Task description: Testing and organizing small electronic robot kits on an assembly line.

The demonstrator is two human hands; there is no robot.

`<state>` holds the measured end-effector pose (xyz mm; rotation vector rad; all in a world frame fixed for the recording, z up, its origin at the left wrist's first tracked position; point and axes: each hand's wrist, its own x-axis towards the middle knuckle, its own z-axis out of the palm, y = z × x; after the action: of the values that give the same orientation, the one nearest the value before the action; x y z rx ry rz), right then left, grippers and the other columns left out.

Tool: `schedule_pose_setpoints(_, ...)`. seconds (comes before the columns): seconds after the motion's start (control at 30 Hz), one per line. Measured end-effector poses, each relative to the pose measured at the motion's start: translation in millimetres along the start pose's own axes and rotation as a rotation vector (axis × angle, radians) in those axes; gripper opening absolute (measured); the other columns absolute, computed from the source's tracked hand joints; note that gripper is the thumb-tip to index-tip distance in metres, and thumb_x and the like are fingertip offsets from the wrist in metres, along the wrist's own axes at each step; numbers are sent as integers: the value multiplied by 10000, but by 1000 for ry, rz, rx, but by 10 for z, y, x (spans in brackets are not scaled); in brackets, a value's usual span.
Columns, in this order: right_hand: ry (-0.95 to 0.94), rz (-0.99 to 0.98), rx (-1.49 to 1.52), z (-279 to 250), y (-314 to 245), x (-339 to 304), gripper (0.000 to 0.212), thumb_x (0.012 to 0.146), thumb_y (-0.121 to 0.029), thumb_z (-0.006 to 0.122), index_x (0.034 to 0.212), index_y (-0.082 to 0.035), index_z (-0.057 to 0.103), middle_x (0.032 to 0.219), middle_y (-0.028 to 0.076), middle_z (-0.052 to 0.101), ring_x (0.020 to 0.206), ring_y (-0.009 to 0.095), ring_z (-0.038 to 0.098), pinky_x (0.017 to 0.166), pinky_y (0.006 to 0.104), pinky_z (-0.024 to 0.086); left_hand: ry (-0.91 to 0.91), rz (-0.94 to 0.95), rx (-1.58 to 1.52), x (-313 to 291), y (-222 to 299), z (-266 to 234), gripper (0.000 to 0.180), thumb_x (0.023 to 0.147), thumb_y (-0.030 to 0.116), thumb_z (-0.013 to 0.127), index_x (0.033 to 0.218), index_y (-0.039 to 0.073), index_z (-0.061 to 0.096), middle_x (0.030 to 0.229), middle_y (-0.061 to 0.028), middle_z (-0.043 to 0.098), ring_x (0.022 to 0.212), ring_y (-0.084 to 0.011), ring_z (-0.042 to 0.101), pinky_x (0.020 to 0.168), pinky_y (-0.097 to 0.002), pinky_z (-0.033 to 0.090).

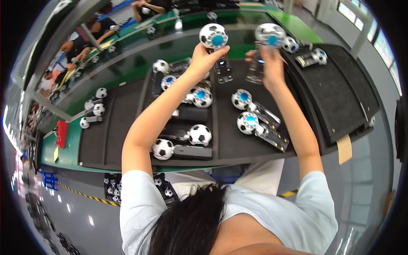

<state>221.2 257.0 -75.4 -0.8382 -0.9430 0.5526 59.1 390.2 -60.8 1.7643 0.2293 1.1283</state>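
Observation:
My left hand (203, 60) is closed on a handheld device with a round soccer-ball head (213, 35), a blue centre and a dark handle with a small lit display. My right hand (272, 68) grips a similar device (270, 35), smeared by motion, its dark handle also showing a lit display. Both are held upright over the far part of a black tray (229, 146). Below my right hand, two more ball-headed devices (242, 99) lie in the tray, blue centres up. Left of them, partly behind my left forearm, lie several others (200, 134), some with blue centres showing.
A second black tray (340, 93) stands at the right, with a ball-headed device (319, 56) at its far end. Further left lie several small ball-headed devices (98, 109) and a red holder (60, 134). Other people work across the green bench (182, 32). A crate (112, 182) sits below.

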Motion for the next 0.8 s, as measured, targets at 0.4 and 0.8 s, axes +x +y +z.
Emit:
schedule_pose_setpoints(0.4, -235, -572, -720, -230, -2406, -1950, 420, 801, -355, 616, 983, 24, 601, 950, 116, 598, 858, 236, 564, 745, 385, 472, 473, 790, 296, -2431, 2664, -1503, 247, 888, 332, 552, 991, 109, 575, 848, -57, 565, 869, -167, 554, 785, -294, 483)
schedule_pose_setpoints(0.8, -165, -784, -1566, -515, -2754, -2317, 236, 881, -216, 577, 993, -9, 567, 1036, 122, 612, 981, 209, 593, 872, 291, 454, -344, 577, 1931, -2779, 3196, -1228, 155, 782, 168, 599, 806, 15, 602, 700, -88, 573, 752, -199, 591, 658, -330, 511)
